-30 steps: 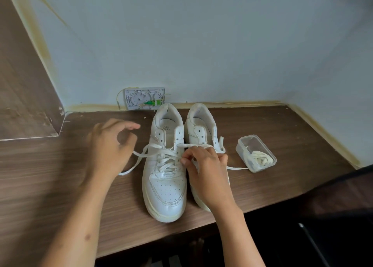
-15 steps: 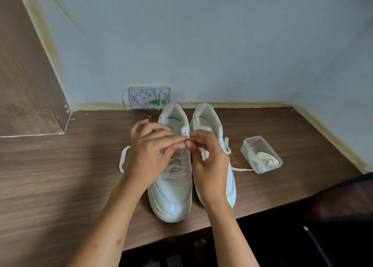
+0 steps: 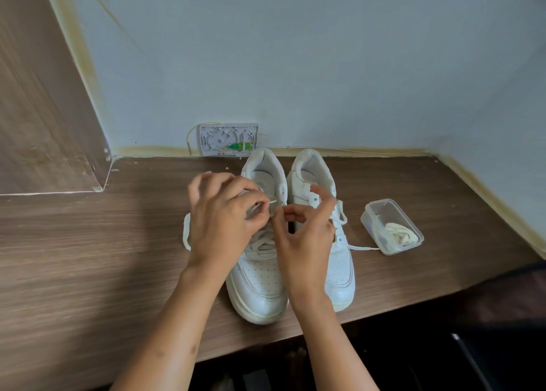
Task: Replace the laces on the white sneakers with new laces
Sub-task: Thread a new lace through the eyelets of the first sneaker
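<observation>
A: What's different from a second ago?

B: Back then the left hand hovered off to the side of the left sneaker while the right hand worked at the crossings alone. Now both hands meet over the upper eyelets of that shoe. The left fingers pinch a lace end, and the right thumb and forefinger close on the lace just beside it; the other right fingers are spread and lifted.

A: So where does that leave the job?

B: I'd say early. The old lace is being drawn out of the top holes, yet the lower crossings are threaded, and a loop lies slack on the table left of the shoe.

A: And the other shoe?

B: The right sneaker stands touching its mate, laced, with one end trailing toward the clear tub. The new laces sit bundled inside the tub, near the pair.

A: Anything in the way?

B: A small wall box sits behind the heels, apart from them. The hands hide the eyelets being worked.
</observation>
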Action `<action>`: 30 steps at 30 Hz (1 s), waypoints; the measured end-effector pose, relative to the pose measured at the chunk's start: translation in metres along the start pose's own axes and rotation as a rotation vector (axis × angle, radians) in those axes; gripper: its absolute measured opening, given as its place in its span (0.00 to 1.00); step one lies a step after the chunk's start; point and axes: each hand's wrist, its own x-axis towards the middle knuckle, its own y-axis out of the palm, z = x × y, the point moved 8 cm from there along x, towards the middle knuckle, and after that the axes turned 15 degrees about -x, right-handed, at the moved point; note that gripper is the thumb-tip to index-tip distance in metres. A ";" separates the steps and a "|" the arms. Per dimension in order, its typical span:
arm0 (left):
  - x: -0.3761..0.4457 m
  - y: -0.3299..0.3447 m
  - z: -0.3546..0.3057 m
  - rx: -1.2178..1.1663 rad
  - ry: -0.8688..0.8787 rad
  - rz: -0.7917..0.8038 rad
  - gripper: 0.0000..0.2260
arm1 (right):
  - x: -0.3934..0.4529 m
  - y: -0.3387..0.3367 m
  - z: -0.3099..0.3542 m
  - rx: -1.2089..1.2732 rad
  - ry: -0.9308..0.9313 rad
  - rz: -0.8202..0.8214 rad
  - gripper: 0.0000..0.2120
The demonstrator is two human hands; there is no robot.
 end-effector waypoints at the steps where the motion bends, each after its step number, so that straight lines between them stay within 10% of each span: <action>1: -0.001 0.002 -0.001 0.008 0.002 0.006 0.04 | 0.000 0.000 0.000 0.004 -0.003 0.001 0.25; 30: -0.001 0.004 0.037 -0.282 -0.214 0.075 0.11 | 0.031 -0.055 -0.037 -0.389 -0.014 -0.099 0.05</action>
